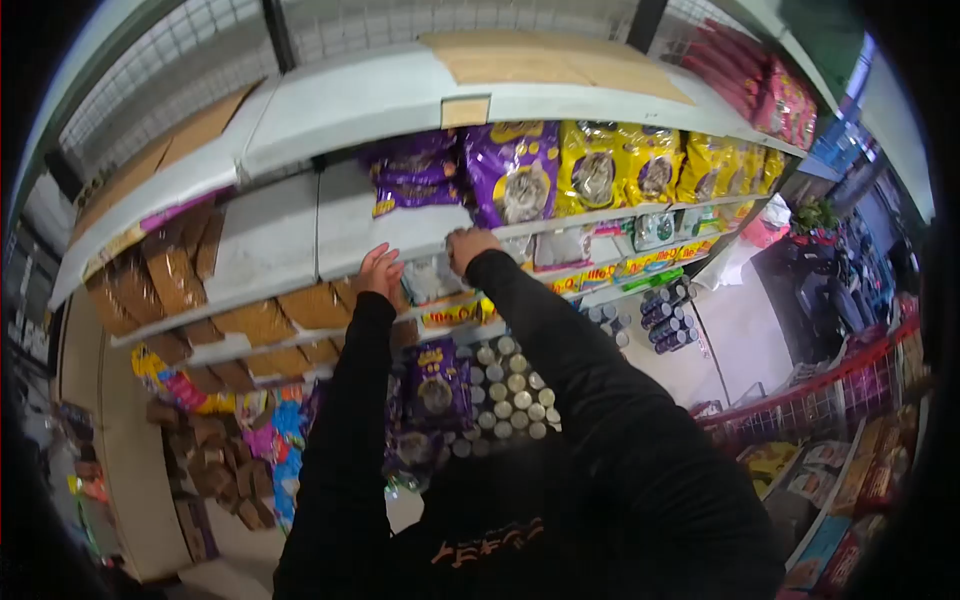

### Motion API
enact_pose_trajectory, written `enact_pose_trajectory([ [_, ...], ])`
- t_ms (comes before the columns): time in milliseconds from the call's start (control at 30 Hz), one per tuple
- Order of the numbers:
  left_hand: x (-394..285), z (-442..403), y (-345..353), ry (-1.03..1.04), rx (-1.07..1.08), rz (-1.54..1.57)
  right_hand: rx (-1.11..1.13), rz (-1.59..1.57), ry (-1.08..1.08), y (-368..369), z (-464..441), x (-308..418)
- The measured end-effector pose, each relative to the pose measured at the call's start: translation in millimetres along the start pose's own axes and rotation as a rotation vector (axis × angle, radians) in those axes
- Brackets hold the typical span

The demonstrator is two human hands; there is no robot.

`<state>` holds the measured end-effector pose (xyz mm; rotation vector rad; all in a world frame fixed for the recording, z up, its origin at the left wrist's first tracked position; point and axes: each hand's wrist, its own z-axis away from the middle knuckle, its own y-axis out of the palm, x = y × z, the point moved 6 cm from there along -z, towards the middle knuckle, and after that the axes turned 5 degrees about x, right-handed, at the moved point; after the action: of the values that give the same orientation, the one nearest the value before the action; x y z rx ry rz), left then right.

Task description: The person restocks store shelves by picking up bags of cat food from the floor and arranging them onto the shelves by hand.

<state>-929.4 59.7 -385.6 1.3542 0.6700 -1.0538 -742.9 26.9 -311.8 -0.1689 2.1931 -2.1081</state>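
My left hand (380, 271) is raised at the front of the shelf (375, 232), fingers apart and nothing in them. Close beside it, my right hand (470, 249) rests at the shelf's front edge with its fingers curled in. What those fingers hold, if anything, is hidden. Just above my right hand stands an upright purple bag (512, 175) with a cat picture. Left of that bag lies a stack of purple bags (415, 175). Yellow bags (592, 170) stand in a row to the right. Below my hands is a pale, clear-wrapped pack (435, 280) on the lower shelf.
Clear bags of brown pellets (175, 270) fill the left shelves. Cans (515, 390) and a purple bag (438, 385) are on the floor below. Brown packs (220, 465) lie at lower left. A red-rimmed wire basket (820, 400) stands at right. Cardboard (550, 62) covers the top shelf.
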Motion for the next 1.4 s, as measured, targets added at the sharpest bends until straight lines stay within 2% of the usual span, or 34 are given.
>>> enact_pose_trajectory([
  [167,71.5,35.3,-38.9,-0.100,-0.097,-0.027,0.049,0.003,-0.122,-4.7,10.8,1.4],
  [267,100.6,68.8,-39.6,-0.171,-0.183,0.097,0.076,-0.035,-0.174,6.2,15.3,-3.2],
  [367,140.1,97.3,-45.0,-0.183,-0.338,0.142,-0.426,-0.106,-0.349,10.4,26.1,-12.6],
  [400,150.2,105.8,-45.5,-0.186,-0.398,0.163,-0.417,-0.121,-0.379,14.7,30.6,-15.4],
  [500,167.9,129.6,-34.6,-0.202,-0.409,0.161,-0.451,-0.620,-0.472,23.1,65.2,-25.5],
  [567,191.2,148.3,-32.9,-0.206,-0.450,0.179,-0.234,-0.685,-0.421,55.0,95.4,-26.9],
  [633,226.5,172.0,-41.3,-0.266,-0.522,0.223,-0.152,-0.849,-0.401,122.1,120.2,-29.9],
  [700,272.1,204.8,-62.9,-0.310,-0.600,0.242,0.382,-1.299,-0.069,261.1,139.3,-35.0],
  [767,337.3,231.6,-86.4,-0.477,-0.542,0.309,0.578,-1.126,-0.066,293.3,174.2,-35.3],
  [833,332.1,266.6,-70.3,-0.588,-0.722,0.265,0.738,-1.203,-0.031,338.4,198.8,-33.0],
  [867,344.5,278.2,-71.8,-0.600,-0.736,0.273,0.760,-1.201,-0.028,366.0,208.7,-35.9],
  [900,359.2,289.3,-77.2,-0.625,-0.826,0.350,0.941,-1.516,0.243,406.6,222.0,-38.7],
  [967,388.0,298.6,-89.6,-0.668,-0.919,0.444,1.117,-1.797,0.571,442.1,232.2,-31.6],
  [1033,415.1,300.3,-103.7,-0.755,-0.873,0.333,1.199,-1.759,0.654,440.8,230.3,-24.2],
  [1100,445.2,297.7,-116.6,-0.833,-0.802,0.232,1.247,-1.718,0.727,469.8,232.1,-22.1],
  [1167,474.9,277.0,-132.1,-0.833,-0.698,0.115,1.140,-1.377,-0.044,497.9,206.9,-18.1],
  [1233,507.6,250.0,-148.1,-0.778,-0.587,-0.089,1.224,-1.517,0.256,545.2,213.7,-21.1],
  [1267,517.7,231.0,-157.7,-0.720,-0.541,-0.226,1.273,-1.779,0.968,576.4,223.5,-21.0],
  [1300,523.1,211.5,-164.9,-0.644,-0.510,-0.382,1.267,-1.771,1.001,606.1,223.7,-25.3],
  [1333,525.5,193.5,-171.5,-0.549,-0.497,-0.561,1.197,-1.753,0.505,633.1,216.6,-26.3],
  [1400,516.4,161.0,-182.2,-0.333,-0.527,-0.909,1.099,-1.682,0.049,663.0,209.7,-16.3],
])
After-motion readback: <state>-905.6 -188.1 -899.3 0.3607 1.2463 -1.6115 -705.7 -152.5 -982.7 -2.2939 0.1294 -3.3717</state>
